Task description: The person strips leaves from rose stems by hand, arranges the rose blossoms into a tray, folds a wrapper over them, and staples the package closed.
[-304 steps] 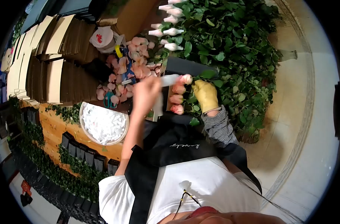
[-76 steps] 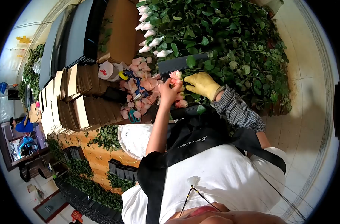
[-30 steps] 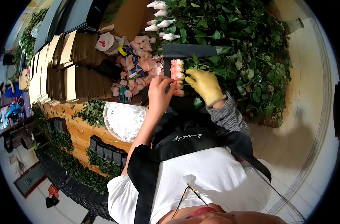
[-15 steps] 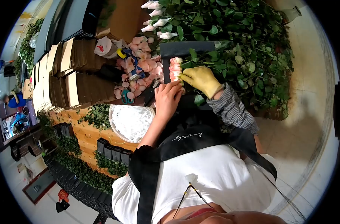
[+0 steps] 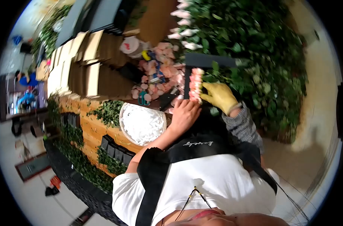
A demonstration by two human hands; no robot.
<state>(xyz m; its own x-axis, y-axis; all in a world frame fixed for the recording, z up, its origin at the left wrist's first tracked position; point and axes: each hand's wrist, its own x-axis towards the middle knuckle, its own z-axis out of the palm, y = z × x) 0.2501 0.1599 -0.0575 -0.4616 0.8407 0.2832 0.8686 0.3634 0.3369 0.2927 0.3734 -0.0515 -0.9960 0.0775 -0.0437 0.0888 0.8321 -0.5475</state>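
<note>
Resting at the near end of the row: the bare left hand (image 5: 185, 113), palm down, fingers bent toward the closest heads; whether they gripped anything could not be told.
Yellow glove: worn on the right hand (image 5: 219, 96), fingertips just beside the flowers on their stem side; blur prevented telling whether the fingers had closed on anything.
Roses (image 5: 196, 83): pink heads, set in one row running away from the person, between the hands.
Dark panel (image 5: 208, 60): lay across the far end of the row.
Foliage (image 5: 254, 71): heaped to the right of the row, beyond the glove.
Loose petals (image 5: 167, 69): scattered left of the row, teal-handled scissors (image 5: 144, 98) at their near edge.
Round tub (image 5: 164, 122): held white pieces (image 5: 142, 123), near the left forearm.
</note>
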